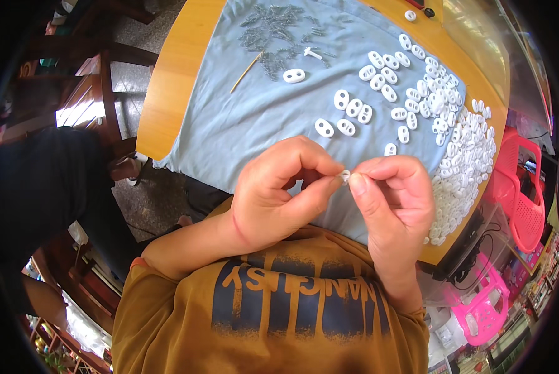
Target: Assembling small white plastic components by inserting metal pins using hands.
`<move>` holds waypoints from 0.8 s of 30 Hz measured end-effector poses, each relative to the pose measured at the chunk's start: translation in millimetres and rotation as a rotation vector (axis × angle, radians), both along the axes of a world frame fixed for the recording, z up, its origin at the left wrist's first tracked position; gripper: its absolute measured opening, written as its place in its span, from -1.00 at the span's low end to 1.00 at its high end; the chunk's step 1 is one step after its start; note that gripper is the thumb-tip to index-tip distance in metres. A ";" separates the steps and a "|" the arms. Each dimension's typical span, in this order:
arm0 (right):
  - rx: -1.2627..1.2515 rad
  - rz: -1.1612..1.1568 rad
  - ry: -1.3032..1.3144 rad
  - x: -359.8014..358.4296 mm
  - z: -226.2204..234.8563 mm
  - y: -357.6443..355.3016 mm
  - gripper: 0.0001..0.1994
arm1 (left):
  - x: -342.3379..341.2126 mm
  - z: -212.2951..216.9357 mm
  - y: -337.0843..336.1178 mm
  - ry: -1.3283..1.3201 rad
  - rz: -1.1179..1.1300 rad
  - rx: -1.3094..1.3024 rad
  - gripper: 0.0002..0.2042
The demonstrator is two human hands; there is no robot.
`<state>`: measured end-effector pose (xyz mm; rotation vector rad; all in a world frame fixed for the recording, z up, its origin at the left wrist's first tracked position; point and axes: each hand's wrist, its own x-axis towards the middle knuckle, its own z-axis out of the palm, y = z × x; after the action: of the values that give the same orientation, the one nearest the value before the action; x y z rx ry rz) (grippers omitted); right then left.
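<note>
A round wooden table (167,106) stands before me, most of its top covered by a light blue cloth (254,118). Wooden chairs (95,87) stand to my left on a stone floor, and pink plastic chairs (516,206) stand to my right.

My left hand (273,193) and right hand (395,199) are raised close together above the near edge of the cloth. Both are closed in a narrow pinch, thumb against forefinger, on one small white plastic piece (345,176) held between them. Only a sliver of that piece shows between the fingertips, so I cannot tell its full shape.

On the cloth, a dense heap of white oval two-hole pieces (463,162) runs along the right side. More of the same lie scattered singly toward the centre, well apart from my hands. At the far end lies a spread of small grey metal pins (279,31). A thin wooden stick (246,71) lies just beside them, and a single white oval piece (294,75) rests near its right.
</note>
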<state>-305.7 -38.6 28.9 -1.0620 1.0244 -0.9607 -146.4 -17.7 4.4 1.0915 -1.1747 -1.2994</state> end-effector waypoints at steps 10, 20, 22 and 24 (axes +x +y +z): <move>0.032 0.043 0.028 -2.8 3.1 -0.9 -0.79 | 4.0 5.9 0.5 0.421 0.000 0.339 -0.87; 0.069 0.014 0.148 6.2 -5.1 7.5 -0.91 | 0.7 3.6 4.1 0.441 0.011 0.385 -0.85; 0.068 0.030 0.172 5.9 -4.7 7.9 -0.91 | 2.5 3.2 5.3 0.456 -0.012 0.379 -0.88; 0.067 0.045 0.196 5.4 -5.7 8.4 -0.91 | 2.7 2.1 7.3 0.448 -0.010 0.383 -0.88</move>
<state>-300.3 -30.2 23.2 -1.1348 1.1801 -0.7922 -143.7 -10.4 6.5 0.9859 -0.6117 -1.7143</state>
